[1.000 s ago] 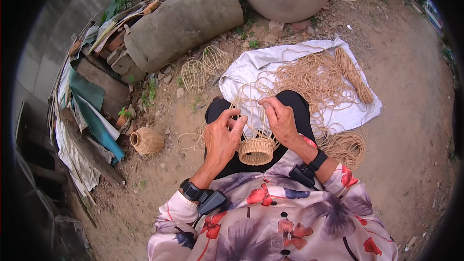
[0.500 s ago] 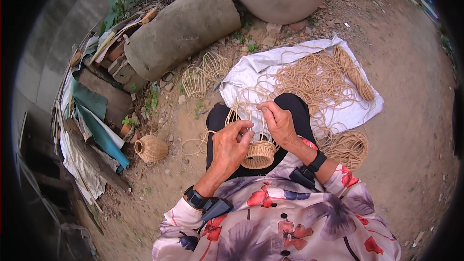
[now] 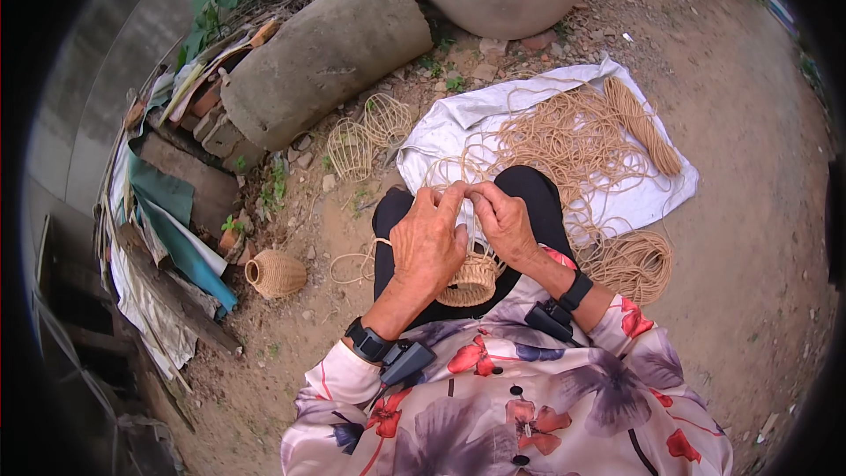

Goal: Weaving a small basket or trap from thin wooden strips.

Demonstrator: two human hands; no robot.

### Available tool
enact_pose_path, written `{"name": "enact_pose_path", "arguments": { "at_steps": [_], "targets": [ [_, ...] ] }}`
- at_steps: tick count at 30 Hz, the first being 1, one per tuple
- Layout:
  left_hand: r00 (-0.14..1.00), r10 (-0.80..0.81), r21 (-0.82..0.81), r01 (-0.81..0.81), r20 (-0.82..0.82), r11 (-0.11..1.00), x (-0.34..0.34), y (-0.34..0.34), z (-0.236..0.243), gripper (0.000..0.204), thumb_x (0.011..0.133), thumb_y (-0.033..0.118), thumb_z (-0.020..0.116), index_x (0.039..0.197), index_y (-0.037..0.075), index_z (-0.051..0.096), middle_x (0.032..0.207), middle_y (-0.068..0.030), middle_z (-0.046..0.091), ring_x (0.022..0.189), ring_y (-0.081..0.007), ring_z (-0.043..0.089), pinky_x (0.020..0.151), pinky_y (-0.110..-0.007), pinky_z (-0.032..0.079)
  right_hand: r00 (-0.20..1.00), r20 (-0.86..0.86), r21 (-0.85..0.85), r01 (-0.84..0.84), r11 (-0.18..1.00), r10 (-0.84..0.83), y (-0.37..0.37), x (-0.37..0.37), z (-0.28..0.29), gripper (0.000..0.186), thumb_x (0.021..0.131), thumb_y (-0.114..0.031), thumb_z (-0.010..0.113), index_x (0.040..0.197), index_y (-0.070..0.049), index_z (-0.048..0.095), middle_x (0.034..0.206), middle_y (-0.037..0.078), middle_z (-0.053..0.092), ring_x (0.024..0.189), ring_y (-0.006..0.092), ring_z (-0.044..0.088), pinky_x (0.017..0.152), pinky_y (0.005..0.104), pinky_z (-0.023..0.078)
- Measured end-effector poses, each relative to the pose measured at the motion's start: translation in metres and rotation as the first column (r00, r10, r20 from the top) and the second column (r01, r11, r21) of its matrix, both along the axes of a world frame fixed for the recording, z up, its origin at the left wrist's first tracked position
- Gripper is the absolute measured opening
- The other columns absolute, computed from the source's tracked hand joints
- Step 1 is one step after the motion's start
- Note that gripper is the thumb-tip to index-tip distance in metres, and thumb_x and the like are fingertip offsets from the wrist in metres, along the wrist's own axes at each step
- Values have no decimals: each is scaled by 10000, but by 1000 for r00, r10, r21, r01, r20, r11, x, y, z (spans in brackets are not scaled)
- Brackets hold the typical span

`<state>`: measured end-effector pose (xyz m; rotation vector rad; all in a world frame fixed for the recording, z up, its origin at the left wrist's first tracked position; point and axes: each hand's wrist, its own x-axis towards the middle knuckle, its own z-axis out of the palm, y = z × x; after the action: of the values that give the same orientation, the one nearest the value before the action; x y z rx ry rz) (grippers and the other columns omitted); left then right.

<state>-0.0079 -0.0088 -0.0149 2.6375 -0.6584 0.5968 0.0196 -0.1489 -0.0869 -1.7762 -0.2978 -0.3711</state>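
Observation:
A small, partly woven basket of tan cord rests in my lap, its woven end towards me. Its thin ribs run away from me beneath my hands. My left hand is closed over the left side of the ribs, thumb bent inward. Pinched fingers of my right hand meet the left fingertips above the far part of the frame. Both hands seem to grip a strand of cord there, mostly hidden by the fingers. A loose cord loop lies by my left knee.
Tangled cord and a bundled hank lie on a white sheet ahead. A cord coil sits at right. Two bare basket frames and a finished small basket stand left. Behind is a concrete cylinder.
My left hand has moved up and right, so its fingertips now meet those of my right hand. The right hand has barely shifted. The basket stays in my lap.

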Motion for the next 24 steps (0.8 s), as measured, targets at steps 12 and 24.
{"name": "enact_pose_path", "arguments": {
  "at_steps": [12,24],
  "targets": [
    [929,116,98,-86,-352,991,5,4,7,544,834,98,605,1355,175,472,726,-154,668,630,-344,653,584,-445,490,1000,3,11,-11,1000,11,-1,2,-4,142,939,-121,557,1042,-60,634,706,162,645,647,323,668,554,375,488],
    [934,-138,167,201,-328,965,-24,13,34,337,813,28,633,1138,77,559,856,-155,666,742,-349,642,644,-441,486,999,-53,11,13,1000,-12,-3,14,-12,161,965,-167,524,998,-59,640,681,137,629,588,274,636,551,353,477]
  ]
}}
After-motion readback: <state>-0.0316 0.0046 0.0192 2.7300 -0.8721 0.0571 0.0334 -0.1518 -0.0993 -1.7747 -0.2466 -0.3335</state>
